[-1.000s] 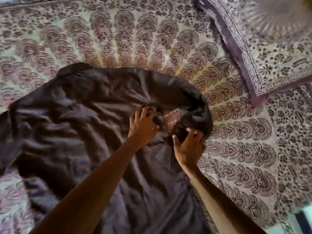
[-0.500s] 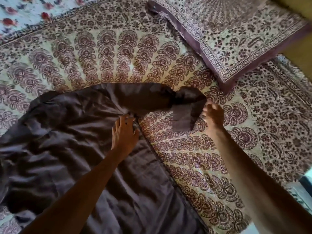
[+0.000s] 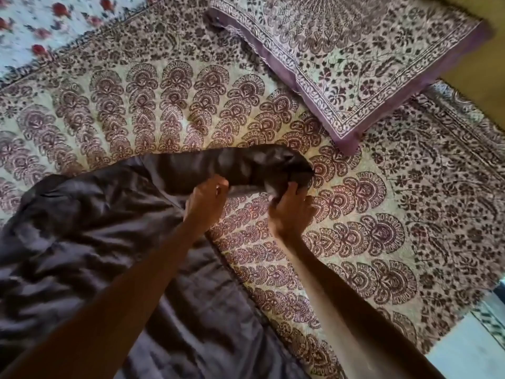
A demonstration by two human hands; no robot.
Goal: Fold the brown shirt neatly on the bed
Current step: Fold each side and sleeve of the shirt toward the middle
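Observation:
The brown shirt (image 3: 90,242) lies crumpled across the left and lower part of the bed (image 3: 369,242). One sleeve (image 3: 235,165) stretches out to the right over the patterned bedspread. My left hand (image 3: 206,199) pinches the sleeve's lower edge near where it meets the body. My right hand (image 3: 291,209) grips the sleeve's cuff end, fingers curled into the cloth. The two hands are close together.
A pillow (image 3: 355,58) in a matching purple-bordered print lies at the upper right. A floral sheet (image 3: 41,26) shows at the top left. The bed's edge and pale floor (image 3: 464,348) are at the lower right.
The sleeve was pulled out to the right over the bedspread. My right hand, half a second ago beside the cuff, has come back left and holds the cuff; my left hand shifted right along the sleeve.

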